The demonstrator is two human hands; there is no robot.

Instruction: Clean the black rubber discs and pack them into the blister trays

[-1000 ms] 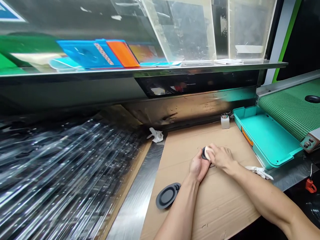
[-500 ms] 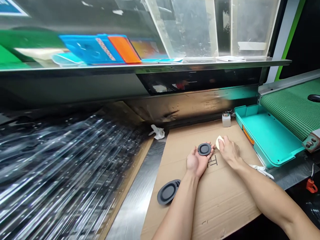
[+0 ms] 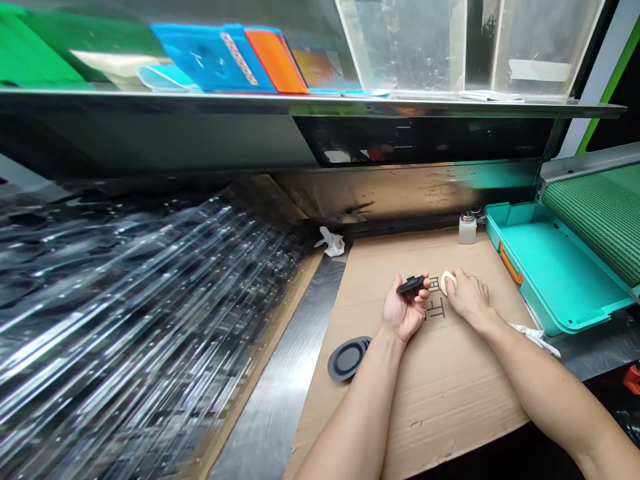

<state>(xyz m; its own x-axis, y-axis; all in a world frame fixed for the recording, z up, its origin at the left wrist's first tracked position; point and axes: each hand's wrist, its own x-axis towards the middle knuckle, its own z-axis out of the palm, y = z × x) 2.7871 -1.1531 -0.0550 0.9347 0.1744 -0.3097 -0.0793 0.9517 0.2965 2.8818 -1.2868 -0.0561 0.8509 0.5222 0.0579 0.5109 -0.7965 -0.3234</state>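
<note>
My left hand [image 3: 404, 312], palm up, grips a small dark grey round part [image 3: 411, 285] by its edge, tilted so its side shows. Pinched in my right hand [image 3: 467, 295] is a pale cream pad [image 3: 447, 283], perhaps a sponge; its far side is hidden by my fingers. The pad and the part are apart. A larger dark grey round part with a ringed recess [image 3: 347, 360] lies on the cardboard sheet [image 3: 450, 400], partly behind my left forearm.
Clear plastic trays [image 3: 150, 320] are stacked at the left. A teal bin [image 3: 565, 267] stands right, beside a green conveyor belt [image 3: 595, 220]. A small bottle [image 3: 467, 229] stands at the back. White gloves [image 3: 333, 241] lie near the trays. A metal shelf [image 3: 280, 103] overhangs the bench.
My left hand has turned the small grey part from facing up to nearly edge-on, its fingers curling round it. My right hand still holds the pad. The view has shifted slightly.
</note>
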